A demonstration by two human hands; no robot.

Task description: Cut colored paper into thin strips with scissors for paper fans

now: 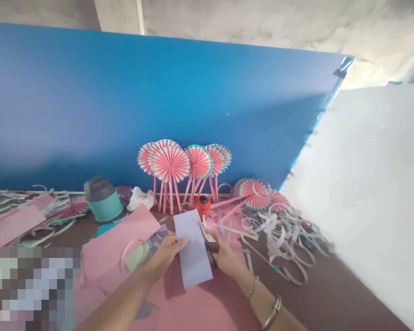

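Between my hands is a pale lavender sheet of paper, tilted over the pink sheets on the table. My left hand grips its left edge, thumb on top. My right hand is closed around a pair of scissors with dark handles, set along the paper's right edge; the blades are partly hidden. Pink paper lies beside my left hand. Just beyond the lavender sheet stands a red spool.
Round pleated paper fans on pink sticks lean upright against the blue partition. Curled paper strips pile up at the right. A teal container with a grey lid stands at the left. A white board borders the right side.
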